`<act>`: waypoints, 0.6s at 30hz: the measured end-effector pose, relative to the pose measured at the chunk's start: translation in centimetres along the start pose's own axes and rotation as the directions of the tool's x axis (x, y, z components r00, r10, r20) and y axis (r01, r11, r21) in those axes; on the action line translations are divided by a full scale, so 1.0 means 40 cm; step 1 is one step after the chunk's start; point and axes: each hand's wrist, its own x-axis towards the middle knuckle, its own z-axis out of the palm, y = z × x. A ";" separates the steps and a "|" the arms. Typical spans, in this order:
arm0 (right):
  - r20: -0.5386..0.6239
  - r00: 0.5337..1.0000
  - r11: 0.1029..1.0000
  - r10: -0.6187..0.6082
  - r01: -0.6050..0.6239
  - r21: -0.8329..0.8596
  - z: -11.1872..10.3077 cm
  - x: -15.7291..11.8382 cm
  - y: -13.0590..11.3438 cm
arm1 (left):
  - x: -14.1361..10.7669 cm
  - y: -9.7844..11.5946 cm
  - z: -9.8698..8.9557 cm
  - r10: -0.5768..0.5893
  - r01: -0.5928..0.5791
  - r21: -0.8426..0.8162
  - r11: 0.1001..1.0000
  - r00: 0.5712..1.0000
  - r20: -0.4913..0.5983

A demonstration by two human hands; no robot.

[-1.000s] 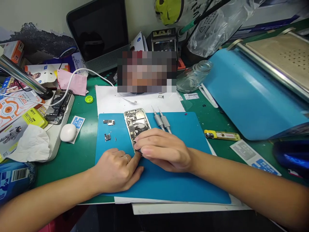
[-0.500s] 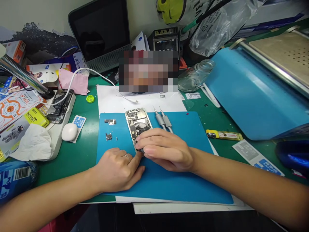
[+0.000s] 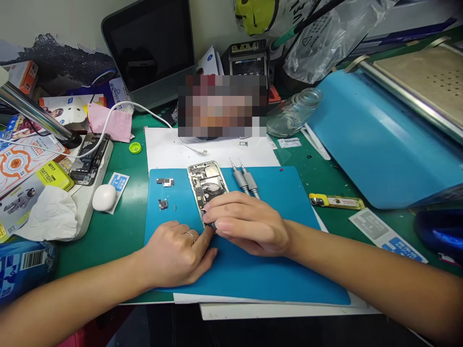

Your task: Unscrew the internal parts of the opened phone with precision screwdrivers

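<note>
An opened smartphone (image 3: pixel 208 180) with bare inner parts lies on the blue mat (image 3: pixel 275 277), its lower end covered by my hands. My left hand (image 3: pixel 177 253) rests at that lower end, most fingers curled, the index fingertip pressing at the phone's edge. Over the phone, my right hand (image 3: pixel 249 224) is closed in a pinch round a small dark thing (image 3: pixel 211 224), mostly hidden by the fingers. Two grey precision screwdrivers (image 3: pixel 244 180) lie beyond the right hand. Left of the phone are a small metal-and-black part (image 3: pixel 165 182) and a small circuit part (image 3: pixel 163 204).
A white earbud case (image 3: pixel 104 197) and another opened phone (image 3: pixel 89 159) are at left. White cable (image 3: pixel 135 102) crosses towards white paper (image 3: pixel 162 152). A glass jar (image 3: pixel 294 113) leans at the back, near a blue sheet (image 3: pixel 376 140). At right lies a yellow-capped tube (image 3: pixel 336 201).
</note>
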 end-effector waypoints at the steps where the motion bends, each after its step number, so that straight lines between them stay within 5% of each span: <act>1: 0.000 1.000 1.000 0.001 -0.001 -0.003 0.000 0.000 0.000 | 0.000 0.000 0.000 0.000 0.000 0.001 1.000 1.000 0.002; 18: -0.006 1.000 0.999 0.003 -0.003 0.035 0.003 -0.012 0.003 | -0.001 0.000 -0.003 -0.006 0.006 -0.008 1.000 1.000 0.011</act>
